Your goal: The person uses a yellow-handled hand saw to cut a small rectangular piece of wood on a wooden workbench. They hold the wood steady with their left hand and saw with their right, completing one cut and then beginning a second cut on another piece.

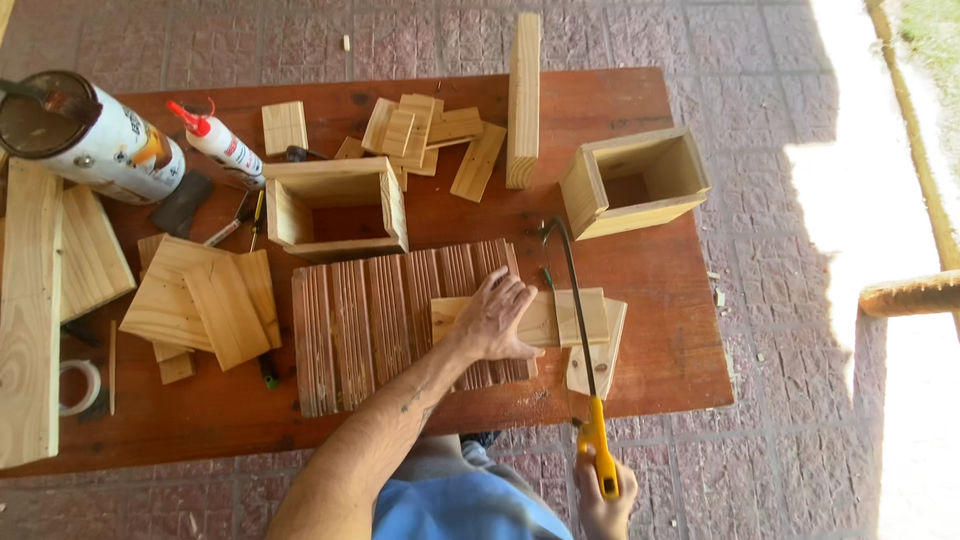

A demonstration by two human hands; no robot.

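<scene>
1. Yellow-handled hacksaw (590, 380): our right hand (606, 500) has its fingers wrapped tight round the grip at the near table edge; the blade runs away from us across a pale wood strip (545, 318).
2. Our left hand (495, 318) lies flat on that strip, fingers spread, pinning it rather than gripping it. The strip sits on a ribbed brown board (390, 320), its right end past the board's edge, where the blade crosses.
3. Open wooden box (335, 208) just behind the ribbed board: nothing visible inside. Second open box (632, 182), far right, tilted: we see only bare wood inside.
4. Left side: stacked pale panels (205, 300), a long plank (30, 310), a tape roll (78, 385).
5. Far side: glue bottle (218, 142), a large tin (85, 135) lying on its side, loose offcuts (425, 135), an upright plank (523, 100).
6. Surface: reddish wooden table (660, 340) on pinkish paving (790, 420), with sunlight at right.
</scene>
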